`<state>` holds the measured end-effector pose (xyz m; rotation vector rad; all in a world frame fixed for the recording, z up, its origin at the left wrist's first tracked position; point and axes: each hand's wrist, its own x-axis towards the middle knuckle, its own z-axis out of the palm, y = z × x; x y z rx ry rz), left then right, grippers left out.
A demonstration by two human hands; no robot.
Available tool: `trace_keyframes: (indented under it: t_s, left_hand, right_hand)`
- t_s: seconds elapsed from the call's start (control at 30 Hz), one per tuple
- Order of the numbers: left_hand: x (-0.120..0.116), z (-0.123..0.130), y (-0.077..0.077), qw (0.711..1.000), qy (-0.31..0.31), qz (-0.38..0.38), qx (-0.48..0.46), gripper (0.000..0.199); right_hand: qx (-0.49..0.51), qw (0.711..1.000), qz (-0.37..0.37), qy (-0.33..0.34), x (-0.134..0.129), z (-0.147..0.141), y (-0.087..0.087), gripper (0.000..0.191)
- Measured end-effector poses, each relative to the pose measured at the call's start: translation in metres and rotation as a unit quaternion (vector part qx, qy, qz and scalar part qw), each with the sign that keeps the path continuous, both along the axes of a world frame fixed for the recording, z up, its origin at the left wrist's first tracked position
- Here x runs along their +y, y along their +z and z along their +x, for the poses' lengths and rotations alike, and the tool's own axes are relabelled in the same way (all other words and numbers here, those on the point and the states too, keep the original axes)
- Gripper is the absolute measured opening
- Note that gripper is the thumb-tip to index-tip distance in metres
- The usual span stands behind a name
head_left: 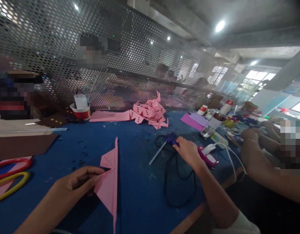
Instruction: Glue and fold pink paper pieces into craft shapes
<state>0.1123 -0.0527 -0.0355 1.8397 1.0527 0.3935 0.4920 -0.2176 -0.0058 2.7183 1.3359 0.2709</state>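
Between the thumb and fingers of my left hand (77, 183) is a folded pink paper piece (107, 185), its long straight edge on the right side. My right hand (189, 150) is closed round a blue hot glue gun (172, 139) on the blue table. A clear glue stick (157, 152) sticks out of the gun toward the lower left, and its black cord (166, 191) loops below. Farther back lies a pile of folded pink paper pieces with dark dots (150, 112), beside a stack of pink strips (111, 116).
Red-handled scissors (13, 165) and a yellow handle (16, 182) lie at the left, near brown paper (23, 144). A paper cup (81, 111), purple sheets (192, 121), a clear jar (210, 126) and a pink power socket (207, 158) stand around. A co-worker's arms (259, 152) are at the right.
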Motion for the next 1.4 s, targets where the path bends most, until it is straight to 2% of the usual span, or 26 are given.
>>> trace_keyframes:
  t_s: [0.2,0.33,0.47,0.6,0.73,0.93,1.1,1.23,1.4]
  left_hand:
    - [0.002,-0.004,-0.008,1.000,-0.001,0.020,0.002,0.055]
    - [0.004,-0.005,-0.011,1.000,-0.009,0.005,0.008,0.055]
    - [0.001,-0.001,-0.002,1.000,-0.004,-0.022,0.021,0.062]
    - [-0.001,0.002,0.005,0.999,0.013,-0.032,0.023,0.063]
    - [0.001,0.001,0.000,0.999,0.014,-0.033,0.024,0.060]
    - [0.005,-0.003,-0.012,1.000,0.007,-0.012,0.016,0.060]
    - [0.004,-0.005,-0.014,1.000,-0.008,0.015,0.000,0.053]
    - [0.002,-0.005,-0.010,0.999,-0.015,0.036,-0.007,0.051]
    - [-0.003,0.000,0.004,0.999,-0.004,0.045,-0.010,0.048]
  right_hand:
    - [-0.011,0.999,0.029,-0.016,0.000,0.000,-0.002,0.021]
    - [-0.018,0.999,0.050,-0.009,-0.002,-0.003,0.003,0.017]
    - [0.002,0.996,0.070,0.048,-0.003,-0.020,0.012,0.019]
    - [0.056,0.991,0.048,0.113,0.001,-0.038,0.007,0.009]
    - [0.080,0.987,0.046,0.134,0.001,-0.047,0.001,0.009]
    - [0.135,0.964,0.023,0.226,-0.010,-0.055,0.007,0.011]
    - [0.155,0.955,0.002,0.251,-0.016,-0.060,0.010,0.012]
    - [0.157,0.957,-0.011,0.245,-0.019,-0.058,0.014,0.010]
    - [0.164,0.952,-0.022,0.257,-0.018,-0.057,0.017,0.011]
